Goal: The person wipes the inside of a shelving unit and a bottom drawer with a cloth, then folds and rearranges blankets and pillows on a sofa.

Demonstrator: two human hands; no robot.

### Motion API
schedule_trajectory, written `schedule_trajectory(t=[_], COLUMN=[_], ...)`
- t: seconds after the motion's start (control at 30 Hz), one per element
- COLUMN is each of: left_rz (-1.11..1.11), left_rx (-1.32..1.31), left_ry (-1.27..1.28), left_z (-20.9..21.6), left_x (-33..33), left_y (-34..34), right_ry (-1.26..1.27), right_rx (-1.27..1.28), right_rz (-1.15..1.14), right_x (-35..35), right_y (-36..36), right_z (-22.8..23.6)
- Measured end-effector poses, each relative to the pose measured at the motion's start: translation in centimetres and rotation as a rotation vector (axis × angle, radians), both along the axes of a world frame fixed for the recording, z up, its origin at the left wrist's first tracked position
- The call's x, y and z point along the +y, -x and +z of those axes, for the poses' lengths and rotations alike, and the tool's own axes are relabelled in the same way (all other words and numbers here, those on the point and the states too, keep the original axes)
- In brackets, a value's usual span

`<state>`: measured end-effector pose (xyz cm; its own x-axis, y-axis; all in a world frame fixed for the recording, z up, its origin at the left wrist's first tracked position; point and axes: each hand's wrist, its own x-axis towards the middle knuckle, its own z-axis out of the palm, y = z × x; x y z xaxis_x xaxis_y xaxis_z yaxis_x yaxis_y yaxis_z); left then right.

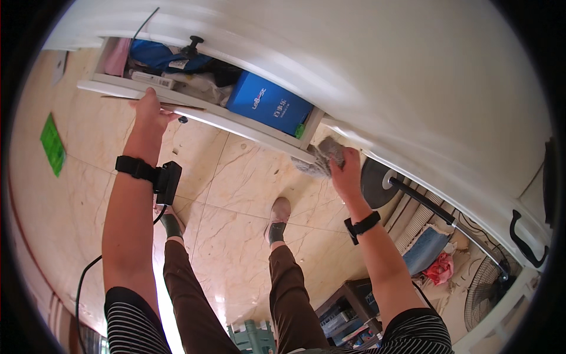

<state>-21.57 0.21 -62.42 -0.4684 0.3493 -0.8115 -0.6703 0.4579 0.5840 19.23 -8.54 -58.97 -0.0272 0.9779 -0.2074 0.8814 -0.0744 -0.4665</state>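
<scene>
An open white drawer (268,139) juts from the cabinet. My left hand (152,110) is closed over its front edge, near the left end. A thin brown stick (187,107) runs across at those fingers; whether they also grip it is hard to make out. At the drawer's right end, my right hand (348,171) is closed on a crumpled grey cloth (330,148), which hangs beside the drawer's outer corner. Inside the drawer lie a blue box (268,103), a blue fabric bundle (154,55), a small white box (152,79) and clear plastic bags (203,88).
A black knob (191,46) sits on the cabinet above the drawer. At the right are a dark round disc (377,183), a metal pole (433,206), a fan (486,292) and folded jeans (427,248). A green packet (53,144) lies on the tiled floor (236,194).
</scene>
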Motion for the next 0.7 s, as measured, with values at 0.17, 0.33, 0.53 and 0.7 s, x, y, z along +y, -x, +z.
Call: schedule_trajectory(t=[0.17,0.33,0.53,0.7], left_rz=[-0.072,-0.083,-0.084,-0.144], left_rx=[-0.047,0.027,0.037,0.074], left_ry=[-0.036,-0.003,-0.032,-0.055], left_z=[-1.5,-0.6,-0.7,0.4], left_x=[-0.3,-0.5,-0.7,-0.6], left_y=[1.2,1.6,1.4,0.1], right_ry=[-0.002,0.132,0.093,-0.121], right_rx=[0.261,0.768,0.387,0.446], right_rz=[-0.302,-0.517,-0.077,-0.050], right_x=[2.8,6.1,4.7,3.6], right_y=[0.5,5.6,2.8,2.3], right_z=[-1.9,-3.9,-5.2,-5.9])
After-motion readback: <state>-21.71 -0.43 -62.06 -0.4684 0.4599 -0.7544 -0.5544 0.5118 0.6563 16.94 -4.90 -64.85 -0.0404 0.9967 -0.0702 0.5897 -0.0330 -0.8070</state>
